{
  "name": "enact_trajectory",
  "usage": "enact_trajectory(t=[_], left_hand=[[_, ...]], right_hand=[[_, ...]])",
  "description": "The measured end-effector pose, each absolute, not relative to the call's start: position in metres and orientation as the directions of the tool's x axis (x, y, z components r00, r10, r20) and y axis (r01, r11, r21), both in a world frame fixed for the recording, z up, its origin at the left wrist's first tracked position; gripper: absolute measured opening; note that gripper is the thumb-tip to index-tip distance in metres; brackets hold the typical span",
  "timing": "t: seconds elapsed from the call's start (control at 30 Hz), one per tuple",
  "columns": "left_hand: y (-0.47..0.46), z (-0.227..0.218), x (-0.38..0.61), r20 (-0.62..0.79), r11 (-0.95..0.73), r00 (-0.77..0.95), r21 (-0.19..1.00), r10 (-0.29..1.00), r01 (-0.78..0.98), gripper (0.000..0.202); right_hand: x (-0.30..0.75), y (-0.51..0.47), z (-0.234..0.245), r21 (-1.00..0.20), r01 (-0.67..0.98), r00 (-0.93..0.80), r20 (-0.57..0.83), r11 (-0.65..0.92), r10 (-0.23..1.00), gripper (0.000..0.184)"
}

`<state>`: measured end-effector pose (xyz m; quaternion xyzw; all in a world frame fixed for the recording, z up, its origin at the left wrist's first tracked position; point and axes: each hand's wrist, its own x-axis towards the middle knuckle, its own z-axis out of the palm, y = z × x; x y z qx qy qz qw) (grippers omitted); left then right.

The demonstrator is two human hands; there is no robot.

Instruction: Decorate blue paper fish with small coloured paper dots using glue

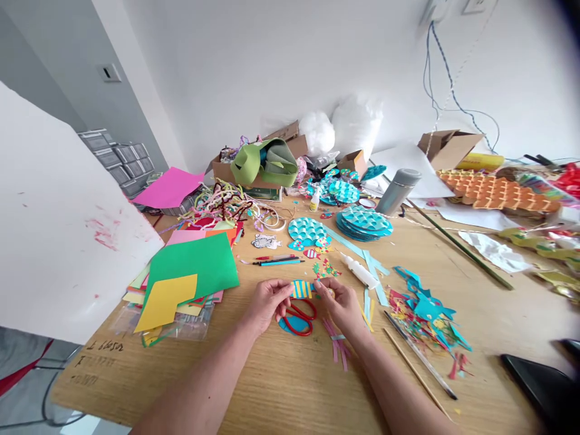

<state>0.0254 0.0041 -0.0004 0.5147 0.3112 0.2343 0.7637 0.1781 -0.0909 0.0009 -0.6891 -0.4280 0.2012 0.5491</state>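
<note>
Between my two hands is a small paper fish (302,289) with blue and yellow stripes. My left hand (270,302) pinches its left end, and my right hand (338,302) pinches the right end. Just below them lie red-handled scissors (310,326) on a blue paper piece (290,325). Thin purple paper strips (338,349) rest under my right wrist. A white glue bottle (360,270) lies on its side beyond my right hand. Farther back, a red striped paper fish (312,254) sits below a turquoise scaly paper piece (307,230).
Coloured sheets (194,266) are piled at the left, beside a white board (67,229). Pens (278,261) lie ahead. Paper scraps (430,311), a paintbrush (421,356) and a wooden stick (417,374) are at the right. A grey flask (399,192) stands behind stacked turquoise discs (365,223).
</note>
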Motion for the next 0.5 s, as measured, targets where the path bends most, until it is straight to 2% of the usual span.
enact_trajectory(t=[0.17,0.3,0.4,0.5], left_hand=[[0.003,-0.001,0.024,-0.233,0.321,0.685,0.947,0.690,-0.001,0.035],[0.006,-0.003,0.024,-0.256,0.376,0.646,0.925,0.719,-0.051,0.034],[0.010,-0.003,0.024,-0.244,0.434,0.648,0.888,0.721,-0.149,0.033],[0.013,-0.001,0.022,-0.200,0.448,0.649,0.861,0.734,-0.241,0.031]], right_hand=[[0.173,-0.094,0.008,-0.926,0.377,0.550,0.220,-0.005,0.806,0.043],[0.178,-0.097,0.009,-0.922,0.385,0.658,0.245,-0.038,0.712,0.042],[0.184,-0.099,0.006,-0.864,0.498,0.701,0.352,-0.072,0.620,0.044],[0.180,-0.100,0.007,-0.710,0.704,0.545,0.509,-0.034,0.666,0.038]])
